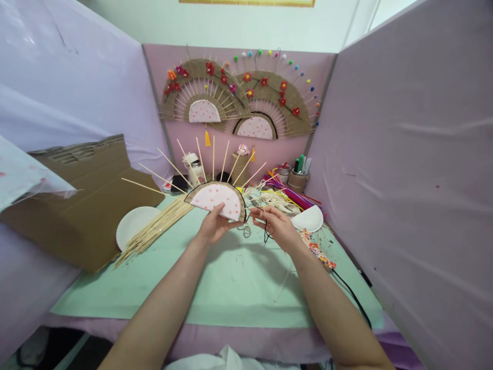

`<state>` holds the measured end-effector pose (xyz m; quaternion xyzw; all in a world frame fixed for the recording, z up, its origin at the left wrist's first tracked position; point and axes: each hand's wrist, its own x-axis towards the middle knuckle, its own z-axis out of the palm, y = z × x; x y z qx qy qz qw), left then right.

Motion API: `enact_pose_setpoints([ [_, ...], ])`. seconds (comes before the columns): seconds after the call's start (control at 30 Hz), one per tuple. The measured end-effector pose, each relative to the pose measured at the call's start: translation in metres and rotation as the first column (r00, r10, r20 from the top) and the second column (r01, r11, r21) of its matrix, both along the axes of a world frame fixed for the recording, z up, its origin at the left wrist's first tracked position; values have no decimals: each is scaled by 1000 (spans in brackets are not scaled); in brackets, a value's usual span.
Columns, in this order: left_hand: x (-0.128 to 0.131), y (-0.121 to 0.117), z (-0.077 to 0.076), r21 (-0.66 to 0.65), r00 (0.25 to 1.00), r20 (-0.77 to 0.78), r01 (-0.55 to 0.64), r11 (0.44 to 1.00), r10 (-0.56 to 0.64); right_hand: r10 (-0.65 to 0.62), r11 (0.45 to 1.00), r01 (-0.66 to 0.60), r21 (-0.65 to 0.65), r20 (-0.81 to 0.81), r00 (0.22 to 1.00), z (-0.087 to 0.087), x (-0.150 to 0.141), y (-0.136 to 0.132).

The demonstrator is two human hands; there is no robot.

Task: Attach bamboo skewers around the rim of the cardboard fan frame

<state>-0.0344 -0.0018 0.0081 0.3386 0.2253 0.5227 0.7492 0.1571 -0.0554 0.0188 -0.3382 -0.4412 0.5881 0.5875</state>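
Note:
A half-round cardboard fan piece (215, 199), faced with pink-dotted white cloth, is held up over the table with thin wooden sticks fanning out from its curved edge. My left hand (216, 226) grips its lower edge, thumb on the cloth side. Dark cord runs along the right part of its rim. At the piece's right corner, my right hand (275, 226) pinches the loose black cord (266, 235), part of which hangs below the fingers.
A bundle of sticks (154, 228) lies across a white paper plate (133, 222) on the left, near a large cardboard sheet (77, 190). To the right are a folded white plate (308, 219), a patterned glue gun (318, 250) and pen pots (298, 180). Finished fans (265, 97) hang behind.

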Motion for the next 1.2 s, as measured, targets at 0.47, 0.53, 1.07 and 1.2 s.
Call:
enact_pose_setpoints([
  [0.47, 6, -6, -2, 147, 992, -122, 23, 989, -5, 0, 998, 1, -57, 14, 1000, 8, 6, -5],
  [0.53, 5, -6, -1, 139, 991, -130, 35, 990, -17, 34, 994, -34, -108, 0, 999, 10, 12, -4],
  [1.07, -17, 6, 9, 29, 997, -26, -72, 997, 73, -218, 976, 193, 104, 386, 896, 14, 32, -8],
  [1.2, -19, 7, 10, -4, 995, 20, -95, 996, 95, -304, 953, 251, 172, 489, 818, 16, 49, -10],
])
